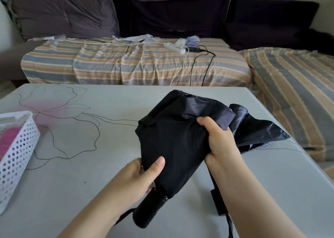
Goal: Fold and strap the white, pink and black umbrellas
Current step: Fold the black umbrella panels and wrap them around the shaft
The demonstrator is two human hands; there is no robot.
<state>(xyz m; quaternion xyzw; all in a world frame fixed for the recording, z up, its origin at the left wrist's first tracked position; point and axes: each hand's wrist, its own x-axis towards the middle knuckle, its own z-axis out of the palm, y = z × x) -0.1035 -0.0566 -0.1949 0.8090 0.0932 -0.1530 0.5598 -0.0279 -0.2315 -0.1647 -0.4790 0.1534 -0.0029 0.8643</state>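
Note:
A black umbrella [177,135] is collapsed and held above the grey table [81,165], its handle pointing toward me at the bottom. My left hand [144,172] grips the canopy just above the handle, thumb on top. My right hand [222,144] grips a bunch of the canopy folds on the right side. Loose fabric spills out to the right beyond that hand. A black strap [218,201] hangs under my right wrist. Something pink [5,142] shows inside the white basket at the left; I cannot tell what it is.
A white perforated basket [18,158] stands at the table's left edge. Behind the table is a sofa under a striped sheet [137,64] with dark cushions, a white power strip [174,48] and trailing cables.

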